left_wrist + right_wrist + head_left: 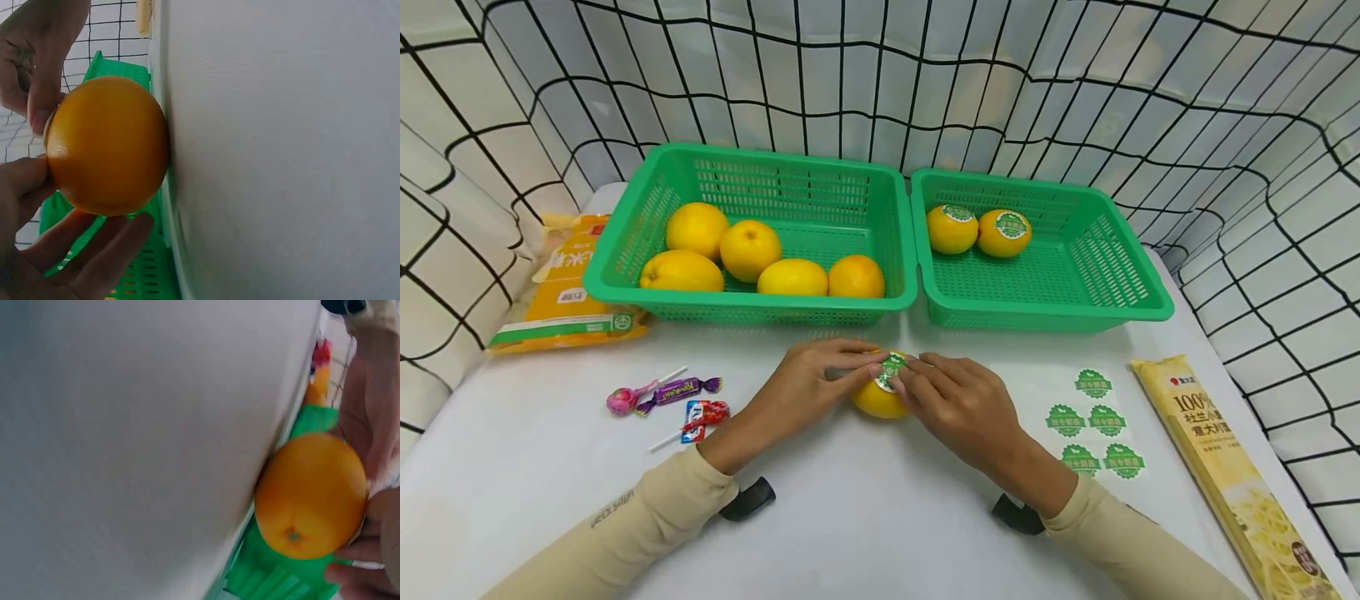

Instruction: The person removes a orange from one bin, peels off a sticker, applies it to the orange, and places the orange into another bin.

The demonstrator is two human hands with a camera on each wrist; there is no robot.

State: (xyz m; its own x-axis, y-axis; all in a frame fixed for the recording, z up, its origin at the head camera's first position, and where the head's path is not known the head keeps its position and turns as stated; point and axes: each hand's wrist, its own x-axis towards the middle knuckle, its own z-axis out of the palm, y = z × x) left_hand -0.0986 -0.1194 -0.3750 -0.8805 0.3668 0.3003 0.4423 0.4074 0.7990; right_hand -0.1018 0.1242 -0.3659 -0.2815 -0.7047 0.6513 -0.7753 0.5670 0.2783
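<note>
On the white table between both hands sits an orange with a round green-and-white sticker on its upper side. My left hand holds the fruit from the left, thumb near the sticker's edge and fingers round the far side, as the left wrist view shows on the orange. My right hand has its thumb and bent fingertips pinched at the sticker's right edge. In the right wrist view, the orange hides most of the sticker.
Behind stand two green baskets: the left basket holds several unlabelled oranges, the right basket two stickered ones. A sticker sheet and noodle pack lie right. Candies and an orange bag lie left. Black wire mesh surrounds the table.
</note>
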